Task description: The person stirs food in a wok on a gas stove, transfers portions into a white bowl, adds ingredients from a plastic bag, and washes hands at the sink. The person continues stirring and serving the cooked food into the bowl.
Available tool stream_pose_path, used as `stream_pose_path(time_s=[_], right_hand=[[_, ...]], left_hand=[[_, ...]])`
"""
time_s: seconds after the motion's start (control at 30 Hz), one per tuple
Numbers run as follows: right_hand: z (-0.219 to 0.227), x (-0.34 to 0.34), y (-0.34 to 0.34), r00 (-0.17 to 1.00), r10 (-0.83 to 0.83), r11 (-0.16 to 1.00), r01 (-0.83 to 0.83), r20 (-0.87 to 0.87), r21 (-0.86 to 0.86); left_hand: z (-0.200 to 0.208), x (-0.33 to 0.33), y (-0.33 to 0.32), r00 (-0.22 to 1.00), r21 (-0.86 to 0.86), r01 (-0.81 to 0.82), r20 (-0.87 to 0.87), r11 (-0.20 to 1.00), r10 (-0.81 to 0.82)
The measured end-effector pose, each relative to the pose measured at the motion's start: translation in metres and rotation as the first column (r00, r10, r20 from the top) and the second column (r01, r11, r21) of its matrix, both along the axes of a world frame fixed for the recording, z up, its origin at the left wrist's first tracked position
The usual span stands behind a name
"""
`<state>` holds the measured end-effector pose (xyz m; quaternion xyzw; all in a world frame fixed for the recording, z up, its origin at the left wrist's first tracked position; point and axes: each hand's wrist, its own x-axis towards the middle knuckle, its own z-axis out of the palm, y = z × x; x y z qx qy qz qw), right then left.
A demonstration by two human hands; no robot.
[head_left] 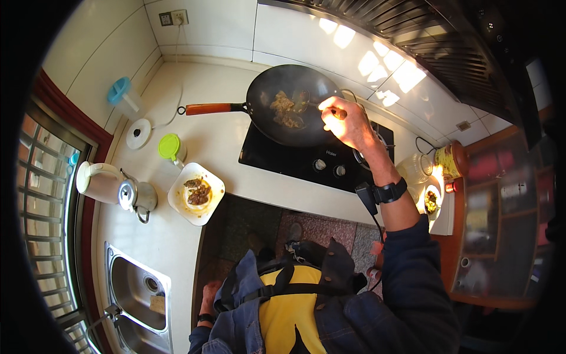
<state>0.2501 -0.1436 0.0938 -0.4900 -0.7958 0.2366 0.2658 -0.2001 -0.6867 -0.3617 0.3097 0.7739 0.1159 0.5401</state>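
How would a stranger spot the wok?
On the pale counter, find the black stove. Over its far side sits the wide, dark wok, brown food inside, the right hand gripping a utensil there. Its long reddish handle, pointing left, sets it apart from the white plate, which has none.

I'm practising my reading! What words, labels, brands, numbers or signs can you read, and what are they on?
Black cooktop: white lettering near its knobs, but I won't copy it out.
Range hood: tiny pale marks, too small to read.
I can't make out any others.
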Motion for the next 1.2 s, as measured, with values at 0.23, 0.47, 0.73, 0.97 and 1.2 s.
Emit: stream_pose_path(time_s=[0.23,0.47,0.73,0.97,1.2], right_hand=[[-0.029,-0.018,0.024,0.885,-0.232,0.947,0.111,-0.404,-0.302],[0.008,0.005,0.016,0.83,-0.382,0.906,0.25,-0.406,-0.342],[0.049,0.048,0.002,0.818,-0.495,0.801,0.298,-0.294,-0.519],[-0.006,0.012,0.005,0.653,-0.49,0.86,0.254,-0.577,-0.443],[0.025,0.013,-0.012,0.772,-0.528,0.809,0.329,-0.355,-0.487]], left_hand=[[-0.014,0.005,-0.012,0.947,0.046,-0.234,0.239,0.971,0.217],[-0.005,0.0,0.001,0.986,-0.03,-0.11,0.121,0.994,0.113],[0.007,0.008,0.005,0.998,0.014,-0.031,0.053,0.999,0.03],[-0.01,-0.008,0.006,0.989,0.018,-0.06,0.135,0.998,0.057],[-0.008,-0.007,0.01,0.995,0.156,-0.017,0.096,0.988,0.002]])
